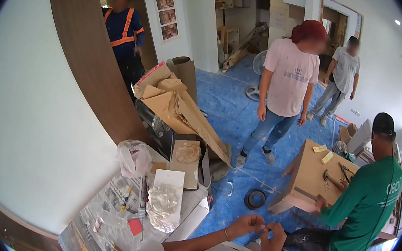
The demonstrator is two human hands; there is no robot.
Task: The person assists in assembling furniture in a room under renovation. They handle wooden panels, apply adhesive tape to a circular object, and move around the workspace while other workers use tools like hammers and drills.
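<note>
My left hand (247,225) reaches across the front of my white shirt, a thin band round its wrist. Its fingers are bent and drawn together. Close beside it, my right hand (274,241) is raised with thumb and fingertips pinched. The two sets of fingertips nearly meet. Anything between them is too small to make out. Both hands are held in the air, above the floor covered in blue sheeting (232,168). To the left stands a worktop (90,218) with plastic film, a crumpled pale sheet (162,205), a red square (135,226) and several hand tools.
A person in green works at a brown wooden box (308,163) bearing a hammer (334,180) and pliers (347,173). Two people stand beyond; another is by the brown door panel (89,63). Torn cardboard (179,108) leans near the worktop. A black ring-shaped roll (255,199) lies on the floor.
</note>
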